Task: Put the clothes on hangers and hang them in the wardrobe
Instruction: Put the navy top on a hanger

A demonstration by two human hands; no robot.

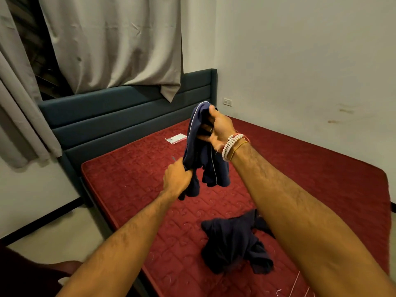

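From the head view, both arms reach out over a bed with a red quilted mattress. The right hand is raised, thumb up, its grip curled round the top edge of a navy garment with thin pale piping. The cloth hangs down from there, clear of the mattress. Lower and to the left, the left hand has its grip bunched tight on a fold of the same garment – knuckles toward the camera. Beaded bracelets circle the right wrist. A second dark garment lies crumpled on the mattress beneath the right forearm, and thin pale hangers lie at the bottom edge – only partly in view
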